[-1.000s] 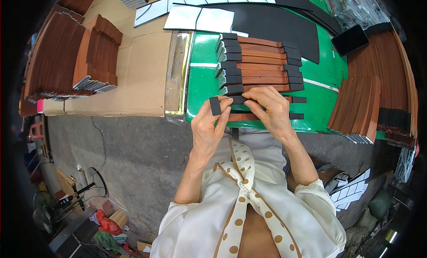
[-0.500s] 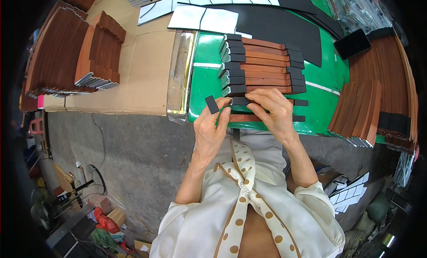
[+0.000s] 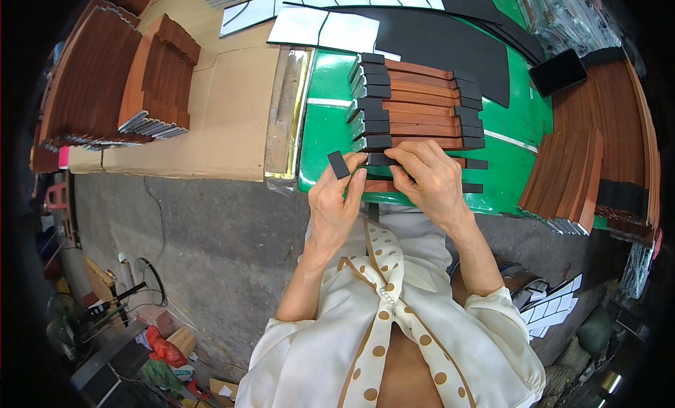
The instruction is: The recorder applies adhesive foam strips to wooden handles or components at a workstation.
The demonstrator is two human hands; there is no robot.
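A small black foam pad sticks up between the fingers of my left hand. That hand's thumb and fingertip meet at the left end of a brown wood-look strip lying near the table's front edge. My right hand is closed, its thumb and fingers pinching the strip beside the black pad on its left end. Just beyond lies a row of brown strips with black pads on both ends. Nearest me, another brown strip is partly covered by my right hand.
Black foam sheets and white-backed pad sheets lie at the back of the green table. Brown strips are stacked at left and right. A black phone rests by the right stack. Cardboard covers the left table.
My right fingers have shifted slightly left along the strip toward its padded end. My left hand keeps the loose pad in nearly the same place.
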